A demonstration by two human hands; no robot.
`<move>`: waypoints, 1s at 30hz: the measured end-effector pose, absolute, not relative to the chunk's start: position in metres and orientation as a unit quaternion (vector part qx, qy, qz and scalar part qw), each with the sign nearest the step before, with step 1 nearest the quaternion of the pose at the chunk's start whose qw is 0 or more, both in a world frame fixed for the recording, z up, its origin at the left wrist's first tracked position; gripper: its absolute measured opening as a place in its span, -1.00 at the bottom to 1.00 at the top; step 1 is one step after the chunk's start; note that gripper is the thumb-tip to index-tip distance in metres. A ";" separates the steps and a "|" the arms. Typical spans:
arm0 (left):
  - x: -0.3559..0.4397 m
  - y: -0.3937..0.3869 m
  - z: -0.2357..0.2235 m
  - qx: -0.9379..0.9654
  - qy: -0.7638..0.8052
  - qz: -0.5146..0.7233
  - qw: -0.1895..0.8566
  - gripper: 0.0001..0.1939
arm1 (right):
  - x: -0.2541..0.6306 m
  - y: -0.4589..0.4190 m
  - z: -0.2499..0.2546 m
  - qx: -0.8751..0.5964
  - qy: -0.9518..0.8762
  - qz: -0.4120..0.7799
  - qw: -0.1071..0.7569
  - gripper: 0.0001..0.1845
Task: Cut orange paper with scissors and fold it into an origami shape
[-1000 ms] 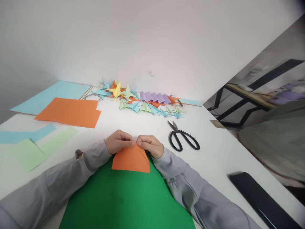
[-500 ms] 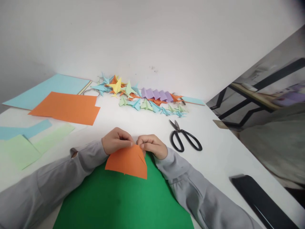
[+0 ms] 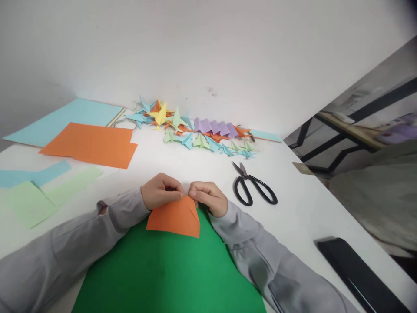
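A small piece of orange paper [image 3: 174,218] with a folded edge lies over the green mat [image 3: 169,269], its far end pinched between both hands. My left hand [image 3: 162,191] grips the top of the paper between thumb and forefinger. Close beside it, my right hand [image 3: 210,198] is closed on the upper right of the same paper, near a slanting crease. The fingers under the paper are partly hidden.
Black-handled scissors [image 3: 252,184] lie slightly opened at right. Folded paper stars and shapes [image 3: 198,130] line the wall. Orange sheets [image 3: 91,145], a light blue sheet [image 3: 65,119] and green pieces [image 3: 32,202] lie at left. A black case-like object [image 3: 355,269] sits near right.
The orange paper has shifted slightly left and turned a little, with both hands staying on it. The camera view has shifted slightly.
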State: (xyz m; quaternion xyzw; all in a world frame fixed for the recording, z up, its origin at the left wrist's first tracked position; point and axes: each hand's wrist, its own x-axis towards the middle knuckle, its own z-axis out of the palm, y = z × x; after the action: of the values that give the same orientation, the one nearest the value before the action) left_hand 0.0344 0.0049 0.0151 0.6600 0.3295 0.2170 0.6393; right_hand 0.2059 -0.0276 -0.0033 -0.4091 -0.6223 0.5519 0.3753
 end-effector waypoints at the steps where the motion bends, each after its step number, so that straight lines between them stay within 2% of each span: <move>1: 0.034 0.005 0.015 0.662 0.329 0.212 0.639 -0.88 | 0.205 -0.028 -0.004 -0.413 -0.623 0.548 0.375 -0.69; 10: 0.034 0.006 0.017 0.627 0.332 0.241 0.662 -0.86 | 0.203 -0.029 -0.005 -0.436 -0.620 0.519 0.395 -0.69; 16: 0.034 0.003 0.011 0.673 0.299 0.228 0.637 -0.83 | 0.205 -0.027 -0.010 -0.380 -0.666 0.531 0.360 -0.70; 21: 0.034 0.007 0.010 0.680 0.286 0.203 0.644 -0.85 | 0.205 -0.028 -0.012 -0.388 -0.668 0.529 0.351 -0.68; 30: 0.032 0.009 0.009 0.633 0.301 0.217 0.680 -0.88 | 0.206 -0.028 -0.007 -0.419 -0.607 0.568 0.365 -0.65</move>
State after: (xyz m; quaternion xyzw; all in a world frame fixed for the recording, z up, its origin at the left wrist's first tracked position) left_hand 0.0317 0.0086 0.0095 0.6326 0.3012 0.2173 0.6797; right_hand 0.2061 -0.0280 -0.0074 -0.4194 -0.6071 0.5677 0.3651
